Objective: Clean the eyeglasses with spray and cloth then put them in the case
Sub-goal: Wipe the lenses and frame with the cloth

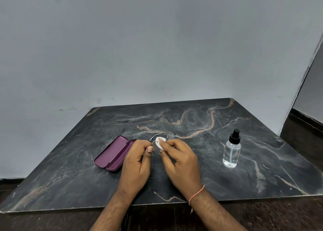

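Thin metal-framed eyeglasses (169, 135) are held just above the dark marble table (192, 174). My left hand (137, 162) pinches the frame at its near left side. My right hand (180, 160) presses a small round white cloth pad (160, 142) against the left lens. A purple glasses case (113, 153) lies open to the left, partly hidden behind my left hand. A clear spray bottle (232, 151) with a black cap stands upright to the right.
The table's front edge (87, 208) runs just below my forearms. A grey wall (157, 47) rises right behind the table. A dark floor strip (304, 126) shows at the right.
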`<action>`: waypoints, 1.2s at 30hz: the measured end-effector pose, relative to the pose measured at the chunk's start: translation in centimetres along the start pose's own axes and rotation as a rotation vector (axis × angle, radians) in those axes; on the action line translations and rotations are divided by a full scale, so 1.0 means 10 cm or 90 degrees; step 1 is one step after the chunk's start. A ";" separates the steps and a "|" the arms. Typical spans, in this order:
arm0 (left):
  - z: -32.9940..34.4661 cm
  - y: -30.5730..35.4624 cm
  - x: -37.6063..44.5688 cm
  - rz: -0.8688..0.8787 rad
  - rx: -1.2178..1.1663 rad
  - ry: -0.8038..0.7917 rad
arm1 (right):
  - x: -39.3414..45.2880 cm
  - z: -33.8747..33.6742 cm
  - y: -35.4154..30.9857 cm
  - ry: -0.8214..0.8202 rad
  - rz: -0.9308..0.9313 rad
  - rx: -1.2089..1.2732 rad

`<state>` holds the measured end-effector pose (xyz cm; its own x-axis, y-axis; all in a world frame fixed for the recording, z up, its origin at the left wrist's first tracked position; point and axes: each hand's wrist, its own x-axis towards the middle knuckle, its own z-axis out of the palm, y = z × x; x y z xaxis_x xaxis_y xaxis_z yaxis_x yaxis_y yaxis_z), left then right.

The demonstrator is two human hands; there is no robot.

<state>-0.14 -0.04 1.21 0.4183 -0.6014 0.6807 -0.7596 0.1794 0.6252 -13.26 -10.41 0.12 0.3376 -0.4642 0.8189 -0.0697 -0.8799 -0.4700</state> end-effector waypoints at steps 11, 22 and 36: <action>0.02 -0.10 0.00 -0.036 -0.051 0.043 | 0.00 0.01 0.02 -0.001 0.047 -0.062; 0.01 -0.10 0.01 -0.048 -0.038 0.065 | -0.06 0.02 -0.04 -0.030 -0.075 -0.078; 0.01 -0.08 0.01 -0.053 -0.017 0.036 | -0.06 0.03 -0.06 -0.037 -0.095 -0.090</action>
<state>0.40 -0.32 0.71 0.5074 -0.5702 0.6461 -0.7081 0.1514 0.6897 -13.11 -9.55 -0.22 0.4077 -0.3242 0.8536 -0.1448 -0.9460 -0.2901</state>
